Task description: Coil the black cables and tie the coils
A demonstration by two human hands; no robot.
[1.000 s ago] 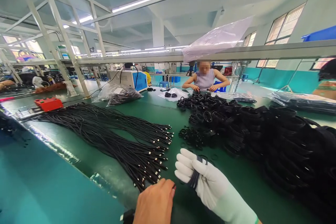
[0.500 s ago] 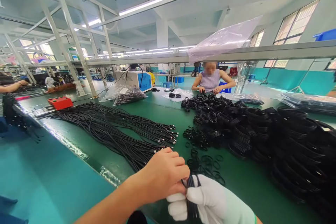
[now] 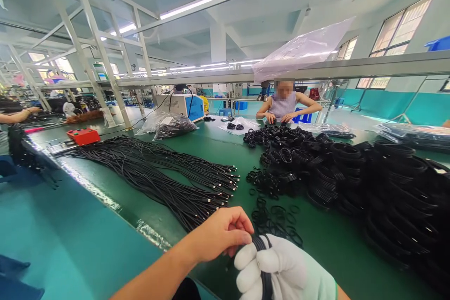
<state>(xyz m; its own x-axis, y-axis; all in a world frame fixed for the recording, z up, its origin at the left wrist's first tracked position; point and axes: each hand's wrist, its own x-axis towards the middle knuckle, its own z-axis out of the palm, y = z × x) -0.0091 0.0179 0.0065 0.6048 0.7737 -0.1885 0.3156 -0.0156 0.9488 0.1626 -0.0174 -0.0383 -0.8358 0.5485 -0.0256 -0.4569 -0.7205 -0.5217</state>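
My right hand (image 3: pixel 284 269), in a white glove, is closed around a coiled black cable (image 3: pixel 264 262) near the bottom edge. My bare left hand (image 3: pixel 220 232) pinches the top of that same coil, fingers pressed together against the glove. Just beyond the hands lie loose black rubber bands (image 3: pixel 277 218) on the green table (image 3: pixel 232 154). A long bundle of straight black cables (image 3: pixel 158 176) with metal plug ends stretches to the left. A large heap of coiled black cables (image 3: pixel 355 178) fills the right side.
A person (image 3: pixel 286 105) sits across the table handling coils. Plastic bags of cables (image 3: pixel 168 126), a blue-and-white machine (image 3: pixel 183 105) and a red box (image 3: pixel 83 136) stand at the back left. Another person's arm (image 3: pixel 17 115) shows far left. A metal rail (image 3: pixel 316 70) spans overhead.
My left hand rose from the table's near edge to the coil in my gloved right hand and now pinches its top. The gloved hand dropped lower in view.
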